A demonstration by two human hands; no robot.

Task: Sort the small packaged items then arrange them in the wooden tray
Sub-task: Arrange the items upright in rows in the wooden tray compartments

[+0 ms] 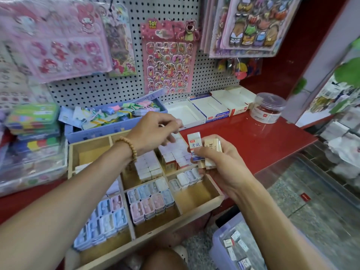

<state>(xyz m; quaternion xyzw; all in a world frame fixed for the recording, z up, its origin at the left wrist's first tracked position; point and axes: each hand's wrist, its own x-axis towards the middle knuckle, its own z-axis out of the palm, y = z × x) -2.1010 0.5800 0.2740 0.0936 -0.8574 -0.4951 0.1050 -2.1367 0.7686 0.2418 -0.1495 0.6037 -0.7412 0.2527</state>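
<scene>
The wooden tray sits on the red counter, split into compartments. Its front ones hold several pastel blue, pink and white small packs; a back one holds white-pink packets. My right hand grips a bunch of erasers above the tray's right side: a white one with a blue band in front and beige ones behind. My left hand hovers over the back right compartment with its fingers curled, pinching a pale packet that they partly hide.
A blue tray of coloured clips stands behind the wooden one. Open white cardboard boxes and a clear round jar line the back. Sticker sheets hang on the pegboard. A plastic bin of erasers is below right; stacked packs are at left.
</scene>
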